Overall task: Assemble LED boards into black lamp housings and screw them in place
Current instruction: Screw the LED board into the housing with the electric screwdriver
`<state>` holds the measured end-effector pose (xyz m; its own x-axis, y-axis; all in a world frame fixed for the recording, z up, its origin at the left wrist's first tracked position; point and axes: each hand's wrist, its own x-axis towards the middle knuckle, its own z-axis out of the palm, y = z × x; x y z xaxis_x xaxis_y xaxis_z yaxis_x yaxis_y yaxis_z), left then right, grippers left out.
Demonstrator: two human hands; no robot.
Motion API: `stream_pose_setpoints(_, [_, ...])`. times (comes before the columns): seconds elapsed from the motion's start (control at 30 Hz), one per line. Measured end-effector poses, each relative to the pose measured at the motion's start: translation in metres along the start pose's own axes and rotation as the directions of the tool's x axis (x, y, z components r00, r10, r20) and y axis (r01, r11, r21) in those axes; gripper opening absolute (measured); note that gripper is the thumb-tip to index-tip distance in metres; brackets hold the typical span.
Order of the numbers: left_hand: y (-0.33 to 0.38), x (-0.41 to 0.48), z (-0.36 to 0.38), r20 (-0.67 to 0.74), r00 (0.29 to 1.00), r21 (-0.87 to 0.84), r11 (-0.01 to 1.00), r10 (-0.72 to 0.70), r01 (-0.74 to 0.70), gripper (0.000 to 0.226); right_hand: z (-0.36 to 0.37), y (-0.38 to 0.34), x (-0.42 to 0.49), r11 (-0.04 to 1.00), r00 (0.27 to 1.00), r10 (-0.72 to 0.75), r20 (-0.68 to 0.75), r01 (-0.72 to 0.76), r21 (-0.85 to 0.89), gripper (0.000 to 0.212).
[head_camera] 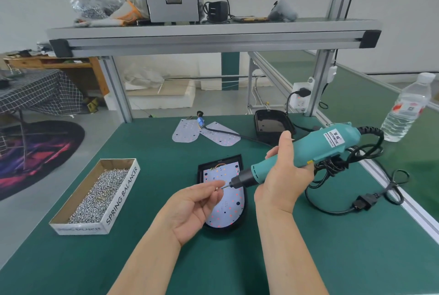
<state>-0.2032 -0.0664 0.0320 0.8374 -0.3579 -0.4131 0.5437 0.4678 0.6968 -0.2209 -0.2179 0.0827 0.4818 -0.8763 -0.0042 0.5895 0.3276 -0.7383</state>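
Note:
A black lamp housing (242, 161) lies on the green mat with a white LED board (229, 209) seated inside it. Above it, my left hand (193, 206) pinches a small screw (216, 188) at the fingertips. My right hand (283, 175) grips a teal electric screwdriver (316, 147), its bit tip touching the screw. Two loose LED boards (187, 129) joined by a cable lie farther back, next to an empty black housing (273, 121).
A cardboard box of screws (99, 196) marked SPRING BALANCER stands at the left. The screwdriver's black cord (344, 168) coils at the right near the table rail. A water bottle (407, 109) stands at the far right. An aluminium shelf (213, 35) hangs overhead.

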Motion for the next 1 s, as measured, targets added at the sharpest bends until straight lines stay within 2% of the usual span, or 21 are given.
stream_pose_setpoints(0.17, [-0.003, -0.004, 0.0, -0.013, 1.0, 0.043, 0.999, 0.004, -0.004, 0.027, -0.003, -0.001, 0.0, 1.0, 1.0, 0.012, -0.016, -0.011, 0.012, 0.022])
stream_pose_setpoints(0.33, [-0.008, -0.003, 0.002, -0.011, 1.0, 0.014, 1.0, -0.003, 0.004, 0.013, -0.005, -0.003, -0.001, 1.0, 1.0, 0.006, -0.002, -0.006, 0.018, 0.02])
stream_pose_setpoints(0.63, [-0.012, -0.002, 0.001, 0.017, 1.0, -0.06, 0.998, -0.023, 0.024, 0.013, -0.006, -0.003, -0.001, 1.0, 1.0, 0.004, 0.018, -0.004, 0.007, 0.02])
stream_pose_setpoints(0.77, [-0.014, -0.003, 0.0, 0.015, 1.0, -0.081, 0.996, -0.022, 0.023, 0.022, -0.006, -0.003, -0.001, 1.0, 1.0, -0.002, 0.024, 0.002, 0.006, 0.021])
stream_pose_setpoints(0.9, [-0.016, -0.002, 0.001, 0.02, 1.0, -0.05, 0.999, 0.021, -0.02, 0.014, -0.006, -0.003, -0.001, 1.0, 1.0, -0.003, 0.019, 0.003, -0.004, 0.02])
stream_pose_setpoints(1.0, [-0.018, -0.002, 0.003, 0.027, 0.993, -0.023, 0.993, 0.116, -0.115, 0.012, -0.005, -0.003, -0.001, 1.0, 1.0, 0.0, 0.008, 0.0, -0.001, 0.021])
